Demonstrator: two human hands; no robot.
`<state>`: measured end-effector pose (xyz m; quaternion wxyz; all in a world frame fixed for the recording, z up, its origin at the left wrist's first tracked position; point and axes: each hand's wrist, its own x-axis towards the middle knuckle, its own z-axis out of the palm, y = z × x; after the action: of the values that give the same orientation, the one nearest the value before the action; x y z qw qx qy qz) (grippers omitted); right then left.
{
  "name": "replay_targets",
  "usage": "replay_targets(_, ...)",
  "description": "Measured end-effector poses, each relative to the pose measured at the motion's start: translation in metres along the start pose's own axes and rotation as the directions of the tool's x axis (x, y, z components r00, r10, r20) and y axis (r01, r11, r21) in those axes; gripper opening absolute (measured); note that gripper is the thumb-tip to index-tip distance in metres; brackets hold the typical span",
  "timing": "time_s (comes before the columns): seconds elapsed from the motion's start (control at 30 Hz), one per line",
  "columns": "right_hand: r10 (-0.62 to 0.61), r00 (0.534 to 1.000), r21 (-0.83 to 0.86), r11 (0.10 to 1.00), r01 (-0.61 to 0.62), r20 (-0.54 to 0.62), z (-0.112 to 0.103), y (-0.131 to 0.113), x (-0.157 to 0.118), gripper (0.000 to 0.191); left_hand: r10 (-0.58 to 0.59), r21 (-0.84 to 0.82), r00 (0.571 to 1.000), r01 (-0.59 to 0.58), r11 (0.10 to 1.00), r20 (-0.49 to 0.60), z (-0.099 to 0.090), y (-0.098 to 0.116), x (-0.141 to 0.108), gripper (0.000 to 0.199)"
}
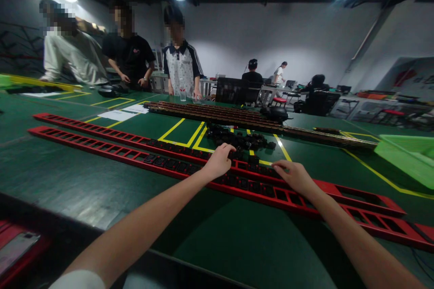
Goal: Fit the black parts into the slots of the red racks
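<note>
Two long red frames (84, 144) with ladder-like slots lie side by side on the green table (135, 212). Square black pieces (171, 164) fill many slots in their middle part. My left hand (221, 159) is over the farther frame, its fingers bent and pressed together near the dark pile; whatever they hold is too small to name. To the right, my right hand (294, 175) hovers at the same frame, thumb and fingertips close together, and its grip is unclear. A pile of loose black parts (237, 137) lies just beyond the frames.
Long brown strips (210, 115) lie across the table behind the pile. A green bin (407, 156) stands at the right edge. White papers (122, 114) lie at the left. Several people stand or sit beyond the table.
</note>
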<state>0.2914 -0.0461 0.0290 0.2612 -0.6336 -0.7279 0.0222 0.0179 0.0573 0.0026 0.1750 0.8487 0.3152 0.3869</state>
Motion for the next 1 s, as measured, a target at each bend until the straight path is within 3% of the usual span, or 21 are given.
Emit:
replay_targets(0.13, -0.012, 1.0, 0.006, 1.0, 0.012, -0.005, 0.0, 0.001, 0.0, 0.03, -0.07, -0.059, 0.996, 0.067, 0.996, -0.048, -0.002, -0.001, 0.002, 0.047)
replay_targets(0.3, -0.008, 1.0, 0.001, 1.0, 0.008, 0.002, 0.002, 0.003, 0.0, 0.032, -0.06, -0.138, 0.998, 0.055, 0.989, -0.028, -0.004, 0.003, 0.003, 0.057)
replay_targets(0.57, -0.008, 1.0, -0.002, 1.0, 0.008, 0.002, 0.0, 0.001, 0.0, 0.032, -0.059, -0.024, 0.998, 0.059, 0.998, 0.032, -0.004, 0.004, 0.001, 0.068)
replay_targets(1.0, -0.031, 0.999, -0.016, 0.999, 0.031, -0.017, 0.003, 0.007, 0.0, 0.031, -0.054, 0.093, 0.989, 0.042, 0.995, 0.141, -0.006, 0.008, -0.001, 0.067)
